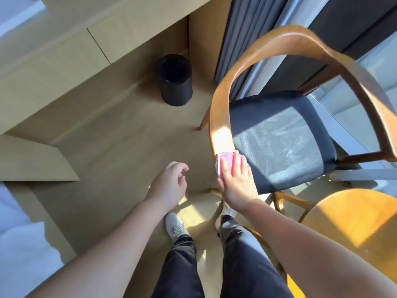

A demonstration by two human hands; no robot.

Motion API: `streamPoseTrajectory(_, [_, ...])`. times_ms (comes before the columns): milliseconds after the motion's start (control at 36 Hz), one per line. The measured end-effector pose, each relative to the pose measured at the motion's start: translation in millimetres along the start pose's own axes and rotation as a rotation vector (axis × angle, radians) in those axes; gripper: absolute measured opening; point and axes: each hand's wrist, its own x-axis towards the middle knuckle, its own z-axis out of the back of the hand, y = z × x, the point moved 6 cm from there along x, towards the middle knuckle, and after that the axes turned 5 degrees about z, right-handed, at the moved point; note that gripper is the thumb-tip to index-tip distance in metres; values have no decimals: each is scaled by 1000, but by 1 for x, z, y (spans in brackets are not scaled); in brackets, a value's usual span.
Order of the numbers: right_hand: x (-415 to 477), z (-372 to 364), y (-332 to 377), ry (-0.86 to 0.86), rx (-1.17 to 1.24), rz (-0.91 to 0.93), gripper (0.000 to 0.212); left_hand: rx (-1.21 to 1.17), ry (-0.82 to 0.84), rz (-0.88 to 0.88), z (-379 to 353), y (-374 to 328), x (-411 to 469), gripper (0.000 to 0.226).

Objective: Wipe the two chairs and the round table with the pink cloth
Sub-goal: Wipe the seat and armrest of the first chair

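Note:
A wooden chair (221, 100) with a curved armrest rail and a dark blue seat (279, 136) stands at the right. My right hand (236, 183) presses the folded pink cloth (225, 161) flat against the near end of the rail, fingers straight over the cloth. To the left, my left hand (171, 181) hangs free over the floor, its fingers loosely curled and holding nothing. The round wooden table (354, 222) shows at the lower right. Only one chair is in view.
A black cylindrical bin (175, 79) stands on the floor beside a light wooden desk (64, 67). Grey curtains (247, 39) and a window lie behind the chair. White bedding (19, 244) is at the lower left. My legs and shoes are below.

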Motion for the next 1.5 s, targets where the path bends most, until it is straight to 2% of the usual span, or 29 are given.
streamPoseTrajectory(167, [28, 10, 7, 23, -33, 20, 64, -30, -56, 22, 4, 3, 10, 24])
streamPoseTrajectory(389, [84, 35, 11, -55, 43, 22, 62, -39, -135, 98, 2, -1, 31, 25])
streamPoseTrajectory(583, [129, 47, 8, -53, 27, 85, 64, -25, -175, 97, 6, -9, 43, 25])
streamPoseTrajectory(722, [159, 65, 7, -117, -2, 43, 61, -35, -189, 85, 4, -17, 50, 25])
streamPoseTrajectory(917, [166, 73, 6, -43, -50, 54, 65, -47, -164, 93, -7, -32, 51, 26])
streamPoseTrajectory(1028, [165, 93, -10, -73, -73, 263, 61, -36, -139, 87, -13, -37, 52, 25])
streamPoseTrajectory(1083, [164, 103, -15, -83, -23, 516, 62, -32, -129, 77, -14, -38, 55, 24])
streamPoseTrajectory(1139, [160, 105, -20, -144, -38, 792, 50, -23, -115, 75, -16, -38, 58, 24])
streamPoseTrajectory(1194, [160, 102, -28, -150, -90, 933, 41, -15, -111, 71, -17, -39, 61, 24])
streamPoseTrajectory(1361, [176, 96, -24, -107, -136, 1099, 40, 14, -95, 66, -19, -45, 72, 27])
streamPoseTrajectory(1500, [187, 87, -16, -94, -188, 1168, 50, 12, -135, 85, -16, -49, 88, 30])
